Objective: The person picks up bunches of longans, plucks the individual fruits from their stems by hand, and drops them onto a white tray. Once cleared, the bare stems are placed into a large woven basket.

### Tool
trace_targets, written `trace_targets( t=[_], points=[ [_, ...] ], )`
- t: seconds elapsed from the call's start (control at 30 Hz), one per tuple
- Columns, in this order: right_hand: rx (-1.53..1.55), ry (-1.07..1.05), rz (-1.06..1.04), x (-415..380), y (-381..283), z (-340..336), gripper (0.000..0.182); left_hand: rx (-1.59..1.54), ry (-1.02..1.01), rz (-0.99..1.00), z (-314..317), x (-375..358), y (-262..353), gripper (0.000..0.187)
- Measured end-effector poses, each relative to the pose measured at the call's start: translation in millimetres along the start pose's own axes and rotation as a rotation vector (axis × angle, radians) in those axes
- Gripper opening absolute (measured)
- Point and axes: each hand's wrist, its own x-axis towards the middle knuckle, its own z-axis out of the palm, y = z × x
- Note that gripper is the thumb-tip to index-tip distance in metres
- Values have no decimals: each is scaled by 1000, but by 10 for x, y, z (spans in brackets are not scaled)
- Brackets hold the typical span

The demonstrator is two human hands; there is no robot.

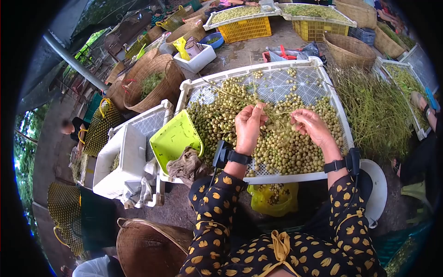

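"One thin sprig point(254, 83): where do you have it?"

"At my left hand point(249, 125), over the middle of the heap of round fruits point(295, 150). My thumb and fingers are closed on it in a pinch."

"Which way does it run?"

"Its long stem points from my left fingers toward the far side; finer strands reach right, across the gap to my right hand point(313, 127)."

"So which hand is nearer?"

"My left, since it has the stem. My right stands just beside, level with it, fingers bent and tips drawn together at the strands' right end. Whether they pinch one, I can't tell."

"And around that?"

"Under both hands, the white tray point(272, 178), its mesh floor bare at the far right. Left of the heap, a lime-green bin point(173, 138) tilts over the tray's near corner. Right of the tray lies a big pile of stalks point(371, 113)."
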Motion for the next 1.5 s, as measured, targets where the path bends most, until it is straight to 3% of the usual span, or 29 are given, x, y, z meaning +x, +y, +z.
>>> trace_targets(
  t=[0.23,0.33,0.43,0.63,0.73,1.03,1.23,1.47,1.5],
  points=[
    [-140,-92,27,-36,-38,145,16,-27,-9,-29,-2,19,-49,21],
    [-96,-58,-167,-11,21,178,12,-79,-6,-54,2,35,-108,20],
    [-318,-91,-236,25,56,147,11,-138,11,-90,20,32,-143,20],
    [-453,-16,-186,-24,33,247,21,-159,16,-120,23,33,-171,23],
    [-516,55,-277,-9,81,295,23,-160,1,-125,29,27,-194,23],
    [-745,50,-404,-47,-35,239,12,-30,-28,-83,23,27,-216,25],
    [-354,-76,-70,-62,-20,177,11,-54,-60,-105,9,38,-220,25],
    [-102,-93,-96,-118,-110,288,11,-65,-46,-102,-12,53,-239,24],
    [-176,-85,-114,-118,-102,286,12,-62,-44,-95,-15,48,-235,24]
  ],
)
